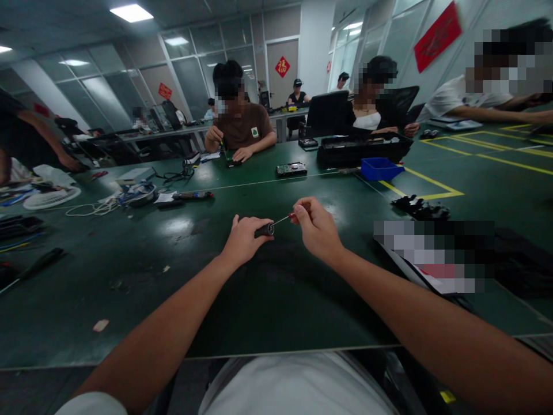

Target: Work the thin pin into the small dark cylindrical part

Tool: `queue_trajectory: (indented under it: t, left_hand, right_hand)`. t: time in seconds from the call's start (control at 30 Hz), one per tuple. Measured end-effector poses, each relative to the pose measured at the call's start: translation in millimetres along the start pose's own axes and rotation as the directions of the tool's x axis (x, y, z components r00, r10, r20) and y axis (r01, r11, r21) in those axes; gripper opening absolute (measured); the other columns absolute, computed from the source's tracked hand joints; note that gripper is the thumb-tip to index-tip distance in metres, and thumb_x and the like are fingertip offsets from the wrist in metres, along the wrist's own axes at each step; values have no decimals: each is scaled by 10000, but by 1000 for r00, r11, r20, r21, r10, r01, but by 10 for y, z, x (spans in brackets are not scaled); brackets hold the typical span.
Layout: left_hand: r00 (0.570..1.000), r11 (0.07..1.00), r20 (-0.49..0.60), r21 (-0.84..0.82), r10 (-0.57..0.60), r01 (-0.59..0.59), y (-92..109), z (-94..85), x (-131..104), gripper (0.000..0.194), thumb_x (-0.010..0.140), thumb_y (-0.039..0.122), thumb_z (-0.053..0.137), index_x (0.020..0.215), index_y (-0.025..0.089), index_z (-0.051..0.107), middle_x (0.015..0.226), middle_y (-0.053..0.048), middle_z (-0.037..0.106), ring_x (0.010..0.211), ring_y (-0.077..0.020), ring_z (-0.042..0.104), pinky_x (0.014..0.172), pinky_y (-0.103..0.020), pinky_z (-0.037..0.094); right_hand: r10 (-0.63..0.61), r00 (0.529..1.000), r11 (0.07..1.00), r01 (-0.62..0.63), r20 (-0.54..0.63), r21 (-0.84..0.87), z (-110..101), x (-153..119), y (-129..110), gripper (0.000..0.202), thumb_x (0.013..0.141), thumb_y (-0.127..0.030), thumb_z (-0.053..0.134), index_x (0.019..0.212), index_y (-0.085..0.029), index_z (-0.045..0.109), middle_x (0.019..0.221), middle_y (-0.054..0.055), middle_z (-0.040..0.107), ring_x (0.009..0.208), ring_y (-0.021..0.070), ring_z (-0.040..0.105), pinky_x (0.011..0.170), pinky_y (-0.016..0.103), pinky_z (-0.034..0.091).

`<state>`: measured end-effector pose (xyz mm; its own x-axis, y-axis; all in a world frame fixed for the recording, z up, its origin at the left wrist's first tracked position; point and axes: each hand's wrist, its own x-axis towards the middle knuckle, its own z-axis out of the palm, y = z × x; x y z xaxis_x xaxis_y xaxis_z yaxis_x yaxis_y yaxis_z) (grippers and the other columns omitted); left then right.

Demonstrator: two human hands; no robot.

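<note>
White shirt (pixel 298 386), red-handled screwdriver (pixel 282 220), blue bin (pixel 379 169) beside black case (pixel 345 153)

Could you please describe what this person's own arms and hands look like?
The left hand and right hand are bare, with no gloves and no ring, watch or bracelet that I can make out. The left forearm and right forearm are also uncovered. A short white sleeve shows at the left arm; the right sleeve is out of view.
</note>
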<state>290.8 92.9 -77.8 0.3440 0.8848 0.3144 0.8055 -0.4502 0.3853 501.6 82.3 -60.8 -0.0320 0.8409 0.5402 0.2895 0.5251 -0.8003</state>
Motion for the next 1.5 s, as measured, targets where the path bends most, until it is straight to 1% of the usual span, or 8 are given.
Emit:
queue_trajectory:
  t: [0.33, 0.43, 0.57, 0.83, 1.03, 1.2, 1.33, 1.5]
  left_hand:
    - [999, 1000, 34, 3, -31, 31, -19, -18, 12, 381, 866, 346, 686, 1242, 308, 640, 1176, -46, 683, 1167, -270, 568, 1162, -649, 140]
    - [999, 998, 33, -35, -44, 45, -41, -35, 24, 366, 846, 357, 706, 1201, 279, 655, 1140, -46, 689, 1109, -263, 594, 1143, -596, 256]
    - [996, 975, 1, -202, -95, 93, -110, -48, 53, 322, 806, 344, 733, 1098, 223, 672, 1095, -61, 688, 1010, -233, 626, 970, -412, 474]
    - [971, 758, -7, -626, -240, 183, -124, -71, 102, 324, 890, 285, 528, 1201, 199, 522, 1059, -62, 667, 850, -163, 637, 827, -328, 515]
    - [993, 982, 94, -169, -70, 85, 110, -105, 8, 220, 851, 416, 633, 905, 203, 649, 890, -34, 680, 821, -205, 623, 773, -340, 481]
    - [966, 995, 256, 87, 21, -44, 203, 55, -21, 392, 917, 438, 549, 1241, 239, 647, 1105, -97, 680, 977, -270, 647, 832, -373, 495]
    - [939, 984, 342, 155, 28, -86, 217, 107, 13, 371, 924, 434, 540, 1192, 215, 674, 1092, -115, 668, 991, -279, 644, 839, -364, 497]
    - [947, 990, 320, 134, -6, -39, 202, 49, 16, 293, 928, 398, 537, 1082, 183, 662, 1025, -112, 688, 918, -273, 651, 782, -364, 494]
  right_hand:
    - [-19, 1000, 981, 17, -8, -195, -41, 46, -12, 183, 982, -368, 433, 899, -237, 531, 739, 19, 649, 705, 197, 627, 663, 330, 404]
    - [-9, 1000, 975, 5, -18, -223, -52, 50, -7, 201, 980, -377, 429, 882, -236, 533, 747, 24, 655, 697, 199, 622, 656, 332, 396]
    - [0, 998, 976, -15, -69, -216, -74, 63, -26, 223, 988, -402, 421, 899, -240, 545, 741, 17, 640, 688, 191, 609, 636, 323, 385]
    - [-5, 998, 960, -15, -69, -280, -77, 76, -42, 342, 932, -550, 532, 826, -234, 612, 678, 9, 627, 603, 166, 556, 591, 312, 358]
    - [-10, 1000, 932, 4, -16, -361, -46, 65, -19, 365, 878, -560, 616, 715, -236, 577, 614, -3, 591, 561, 157, 520, 567, 314, 338]
    - [-8, 1000, 932, 14, 17, -363, -26, 65, -20, 340, 885, -526, 620, 711, -237, 570, 632, 2, 603, 564, 158, 518, 558, 317, 338]
    - [1, 999, 927, 14, 39, -374, -22, 61, -23, 338, 888, -513, 617, 702, -237, 562, 633, 2, 606, 565, 158, 520, 559, 319, 338]
    - [-11, 999, 929, 25, 40, -370, -15, 56, -9, 356, 902, -534, 594, 708, -238, 558, 630, 1, 594, 567, 158, 516, 558, 320, 335]
